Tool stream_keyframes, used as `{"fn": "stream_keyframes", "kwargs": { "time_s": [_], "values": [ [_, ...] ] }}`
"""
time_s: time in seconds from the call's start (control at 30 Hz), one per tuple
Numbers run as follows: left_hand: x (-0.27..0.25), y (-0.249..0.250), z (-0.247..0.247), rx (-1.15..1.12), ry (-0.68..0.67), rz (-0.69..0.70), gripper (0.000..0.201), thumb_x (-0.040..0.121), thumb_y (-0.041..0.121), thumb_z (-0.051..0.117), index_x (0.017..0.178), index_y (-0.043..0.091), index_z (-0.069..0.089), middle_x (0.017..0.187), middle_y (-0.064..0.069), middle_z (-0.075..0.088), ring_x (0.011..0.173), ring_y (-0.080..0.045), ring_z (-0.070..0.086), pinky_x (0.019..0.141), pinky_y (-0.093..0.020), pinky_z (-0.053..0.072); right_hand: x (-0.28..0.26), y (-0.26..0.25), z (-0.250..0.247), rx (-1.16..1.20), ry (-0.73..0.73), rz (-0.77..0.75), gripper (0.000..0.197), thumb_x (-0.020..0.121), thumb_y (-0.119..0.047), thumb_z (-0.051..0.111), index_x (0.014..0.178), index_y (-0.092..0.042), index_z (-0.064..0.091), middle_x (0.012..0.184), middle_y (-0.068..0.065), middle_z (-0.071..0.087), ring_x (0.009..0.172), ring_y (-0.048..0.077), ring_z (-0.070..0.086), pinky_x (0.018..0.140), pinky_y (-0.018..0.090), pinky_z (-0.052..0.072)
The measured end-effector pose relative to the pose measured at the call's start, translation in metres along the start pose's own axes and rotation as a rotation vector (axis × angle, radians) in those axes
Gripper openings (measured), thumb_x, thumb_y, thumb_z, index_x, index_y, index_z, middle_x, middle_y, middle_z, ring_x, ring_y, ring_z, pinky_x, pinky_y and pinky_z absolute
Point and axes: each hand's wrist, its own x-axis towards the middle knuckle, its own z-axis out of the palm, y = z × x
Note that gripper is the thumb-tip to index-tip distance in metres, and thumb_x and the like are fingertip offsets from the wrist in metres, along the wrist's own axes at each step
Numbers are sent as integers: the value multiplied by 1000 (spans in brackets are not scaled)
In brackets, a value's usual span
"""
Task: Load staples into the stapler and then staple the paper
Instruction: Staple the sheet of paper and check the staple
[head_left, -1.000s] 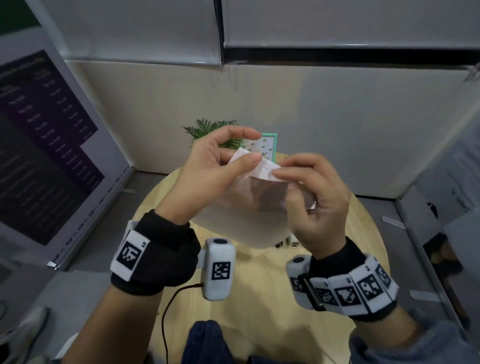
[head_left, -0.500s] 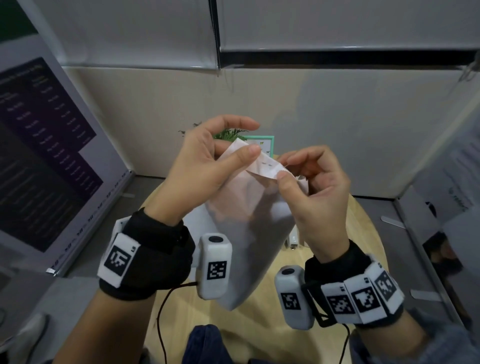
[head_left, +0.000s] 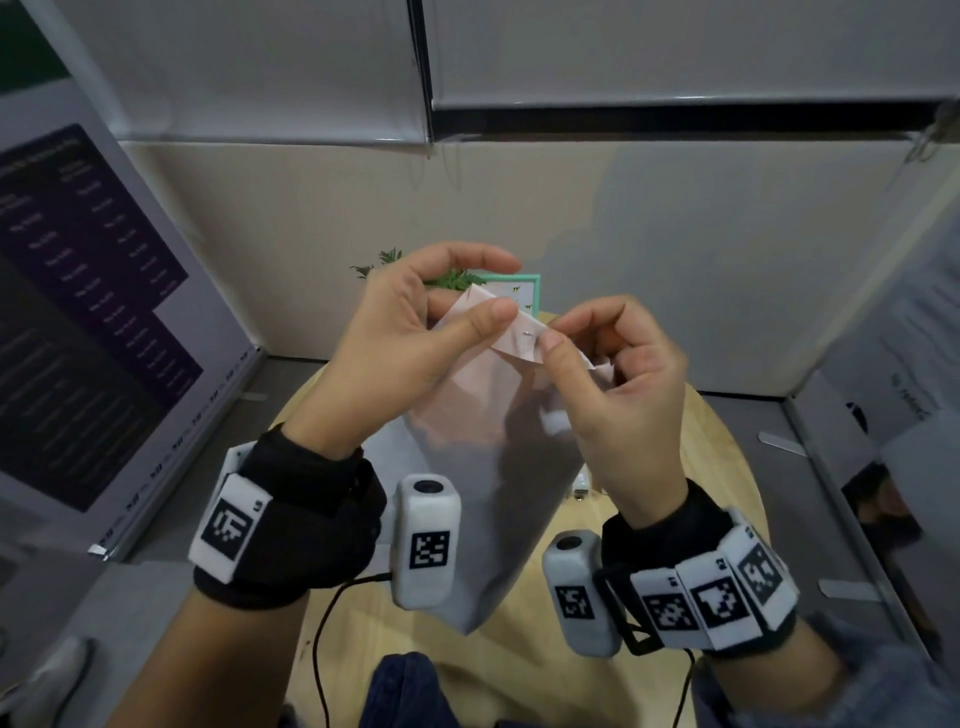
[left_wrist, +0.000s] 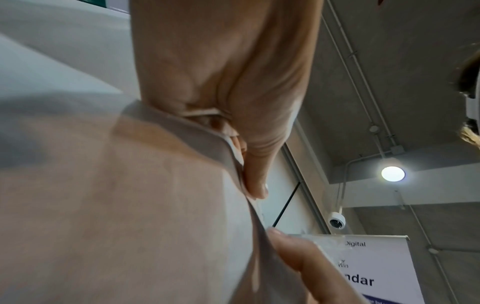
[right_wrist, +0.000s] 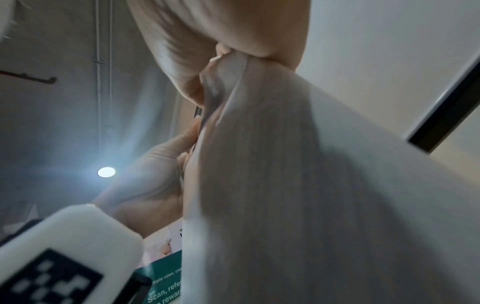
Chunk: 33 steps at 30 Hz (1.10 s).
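Observation:
Both hands hold white paper sheets (head_left: 483, 499) up in the air above the round wooden table (head_left: 717, 467). My left hand (head_left: 447, 322) pinches the top corner of the paper between thumb and fingers. My right hand (head_left: 587, 353) pinches the same corner just to the right. A small metal staple (head_left: 527, 334) shows in the corner between the two thumbs. The sheets hang down between my wrists. In the left wrist view the paper (left_wrist: 116, 205) fills the frame; in the right wrist view the paper (right_wrist: 311, 185) does too. A small part of a white object (head_left: 581, 486), perhaps the stapler, peeks out beside the paper.
A green plant (head_left: 452, 278) and a teal-framed card (head_left: 524, 296) stand at the table's far edge. A dark poster board (head_left: 78, 312) leans at the left, and grey partition walls (head_left: 727, 260) close in the back and right.
The paper has swung from lying fairly flat to hanging down. Both hands stay pinching the top corner, and the right thumb has shifted, leaving the staple in view.

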Motion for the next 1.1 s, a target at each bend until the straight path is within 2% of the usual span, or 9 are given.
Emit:
{"fn": "stream_keyframes", "kwargs": {
  "time_s": [0.17, 0.23, 0.33, 0.47, 0.67, 0.9, 0.97, 1.03, 1.1],
  "values": [
    [2, 3, -12, -73, 105, -17, 17, 81, 18, 67, 97, 23, 67, 58, -2, 71, 59, -27, 55, 52, -25, 48, -2, -1, -13, -243, -19, -187, 23, 79, -13, 70, 93, -25, 55, 86, -14, 59, 75, 6, 57, 72, 21, 46],
    [1, 6, -16, -80, 114, -12, 14, 82, 18, 65, 95, 23, 67, 58, 2, 71, 55, -20, 58, 52, -22, 49, -2, -1, -17, -343, 12, -238, 20, 80, -21, 68, 92, -32, 55, 84, -16, 58, 75, 11, 56, 71, 29, 46],
    [-1, 13, -15, -45, 71, 24, 13, 88, 12, 56, 96, 16, 65, 51, 8, 67, 47, -3, 56, 49, -16, 46, -4, -1, -19, -365, 25, -283, 11, 82, -18, 64, 87, -25, 58, 82, -15, 57, 75, 20, 56, 70, 38, 46],
    [-4, 18, -15, 4, 57, 88, 14, 86, 17, 57, 95, 20, 67, 47, 9, 61, 48, -9, 47, 48, -16, 40, -4, -2, -19, -392, 37, -338, 12, 82, -16, 64, 86, -24, 57, 85, -22, 56, 74, 19, 55, 69, 44, 45],
    [-8, 17, -16, 35, 62, 96, 12, 87, 13, 56, 92, 19, 66, 47, 11, 63, 49, -2, 52, 51, -13, 42, -6, -3, -16, -398, 35, -326, 11, 82, -18, 64, 85, -26, 56, 84, -23, 55, 77, 18, 54, 71, 42, 44],
    [-15, 6, -31, 42, 127, 108, 12, 86, 16, 59, 90, 20, 70, 58, 1, 69, 63, -20, 55, 55, -22, 47, -6, 2, -19, -420, -73, -177, 24, 73, -37, 72, 89, -39, 54, 87, -29, 57, 84, 15, 58, 77, 29, 43],
    [-17, -7, -41, 128, 168, 105, 11, 87, 19, 59, 90, 20, 70, 58, -2, 68, 62, -22, 50, 59, -30, 42, -5, 11, -24, -422, -180, -97, 26, 71, -38, 75, 90, -31, 59, 89, -23, 62, 86, 5, 59, 80, 21, 44],
    [-20, -24, -51, 238, 225, 99, 10, 88, 20, 58, 90, 21, 68, 66, 9, 69, 66, -15, 55, 66, -30, 43, -8, 21, -26, -437, -294, -50, 18, 74, -27, 75, 87, -22, 64, 84, -18, 65, 81, -5, 58, 75, 10, 41],
    [-26, -41, -57, 451, 273, 175, 13, 92, 27, 54, 89, 23, 66, 83, 12, 68, 82, -6, 58, 79, -30, 44, -13, 31, -21, -504, -358, -70, 5, 78, -17, 70, 81, -17, 67, 77, -14, 64, 76, 0, 57, 72, 16, 42]
  ]
}}
